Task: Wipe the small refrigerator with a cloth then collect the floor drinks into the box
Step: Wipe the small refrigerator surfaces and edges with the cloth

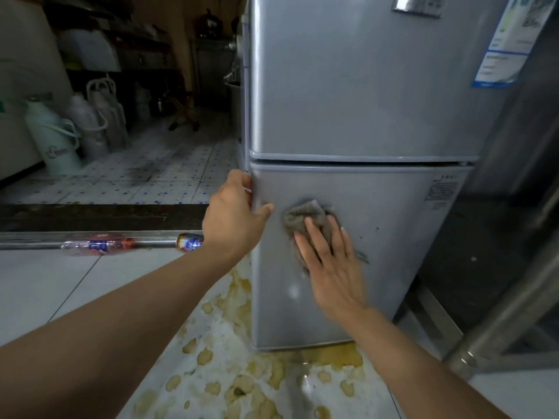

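The small silver refrigerator [363, 101] stands in front of me with both doors closed. My right hand [329, 267] lies flat with straight fingers on a crumpled grey cloth [305, 216], pressing it against the lower door. My left hand [233, 216] grips the left edge of the lower door, fingers wrapped round the side and thumb on the front. On the floor to the left lie a clear plastic drink bottle [96, 244] with a red and blue label and a drink can [189, 241], both on their sides along a metal threshold. No box is in view.
A yellowish puddle [242, 373] spreads over the white floor tiles at the refrigerator's base. Thermos jugs [54, 137] stand at the far left on a speckled floor beyond a dark step. A metal pipe and steel cabinet [514, 297] stand at the right.
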{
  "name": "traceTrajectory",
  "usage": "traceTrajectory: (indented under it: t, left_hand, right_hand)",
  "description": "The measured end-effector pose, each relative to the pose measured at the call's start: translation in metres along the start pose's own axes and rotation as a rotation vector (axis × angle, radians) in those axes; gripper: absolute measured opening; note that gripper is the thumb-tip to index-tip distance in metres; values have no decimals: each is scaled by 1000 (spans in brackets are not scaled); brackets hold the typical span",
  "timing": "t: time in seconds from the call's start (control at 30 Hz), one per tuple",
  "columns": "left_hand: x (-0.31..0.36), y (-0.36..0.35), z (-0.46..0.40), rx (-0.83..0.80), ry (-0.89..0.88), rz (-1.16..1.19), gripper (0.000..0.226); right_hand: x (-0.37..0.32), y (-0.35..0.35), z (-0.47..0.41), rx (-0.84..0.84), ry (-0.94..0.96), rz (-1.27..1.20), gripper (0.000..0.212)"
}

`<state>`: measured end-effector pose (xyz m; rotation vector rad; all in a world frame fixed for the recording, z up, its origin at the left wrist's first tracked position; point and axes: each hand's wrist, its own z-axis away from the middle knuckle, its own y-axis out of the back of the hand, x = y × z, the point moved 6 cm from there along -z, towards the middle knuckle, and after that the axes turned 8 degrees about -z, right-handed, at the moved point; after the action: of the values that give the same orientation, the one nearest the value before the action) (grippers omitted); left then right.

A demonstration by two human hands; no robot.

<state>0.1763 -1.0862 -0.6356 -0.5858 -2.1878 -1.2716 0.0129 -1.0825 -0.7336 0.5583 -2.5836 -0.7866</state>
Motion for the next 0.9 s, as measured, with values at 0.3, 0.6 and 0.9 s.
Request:
traceTrajectory:
  t: [0.3,0.6,0.9]
  left_hand:
    - [-3,1,-9,-63,21,-35,31]
    - [-4,0,-10,-107,22,-27,31]
    - [-5,-3,-8,-56,0,-29,29]
  right_hand:
    - [16,25,-51,120,-60,-30,79]
    - [119,34,10,174,-654,-78,80]
    - [35,21,-25,209,-656,-241,81]
